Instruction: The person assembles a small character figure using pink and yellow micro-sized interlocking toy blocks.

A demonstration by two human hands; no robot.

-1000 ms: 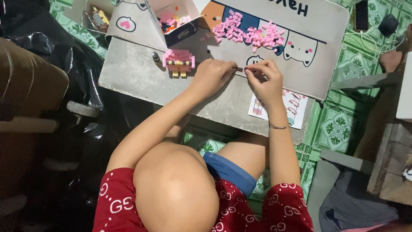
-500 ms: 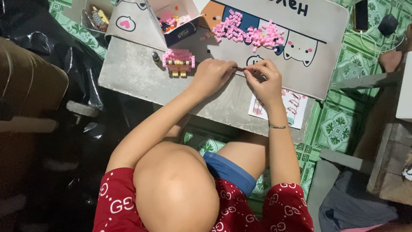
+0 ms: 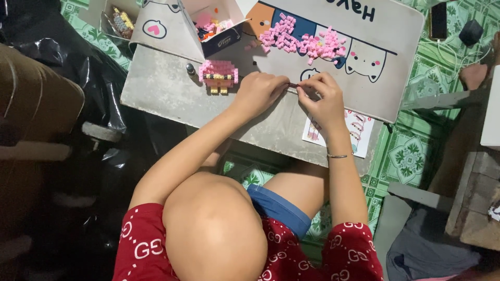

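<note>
Next to nothing differs from the earlier frames: both hands stay together at the same spot over the tabletop (image 3: 172, 93), and the things around them lie as they did.

The left hand (image 3: 263, 91) and the right hand (image 3: 323, 99) meet fingertip to fingertip, each grip pinched shut on an end of a small dark piece (image 3: 293, 85), held just above the tabletop between them. The piece is tiny and mostly covered by the fingers, so its shape is hard to make out.

Just to the left of the left hand stands a small pink block figure (image 3: 219, 74). Beyond the hands a heap of loose pink bricks (image 3: 304, 41) is spread on a white board with cartoon cats (image 3: 385, 78). An open box (image 3: 219, 31) with more small parts sits at the far edge, its contents too small to tell apart. An instruction sheet (image 3: 359, 132) peeks out beside the right wrist, partly under the board and cut by the arm. A thin bracelet (image 3: 337, 155) circles that wrist. The person's raised knee (image 3: 213, 224) fills the foreground and hides the near side of the tabletop.
</note>
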